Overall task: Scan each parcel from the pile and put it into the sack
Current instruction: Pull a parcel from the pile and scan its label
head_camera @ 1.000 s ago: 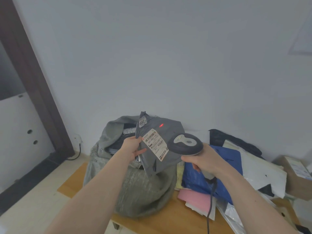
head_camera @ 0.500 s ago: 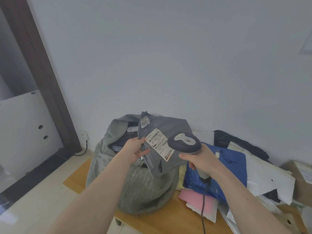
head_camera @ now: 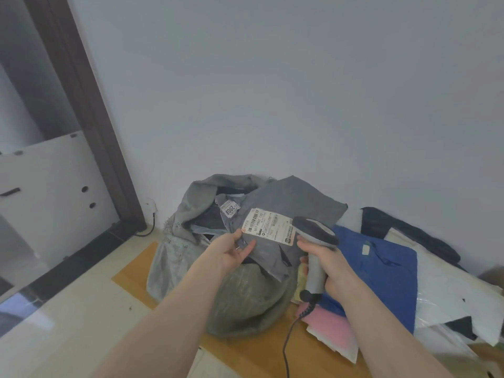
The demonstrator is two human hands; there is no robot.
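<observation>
My left hand (head_camera: 231, 252) pinches the grey plastic mailer parcel (head_camera: 283, 214) directly over the grey-green woven sack (head_camera: 196, 197)'s mouth; my right hand (head_camera: 327, 263) grips the grey handheld scanner (head_camera: 313, 236).

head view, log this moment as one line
left hand: holds grey parcel over sack | right hand: grips scanner beside label | blue parcel: in pile
</observation>
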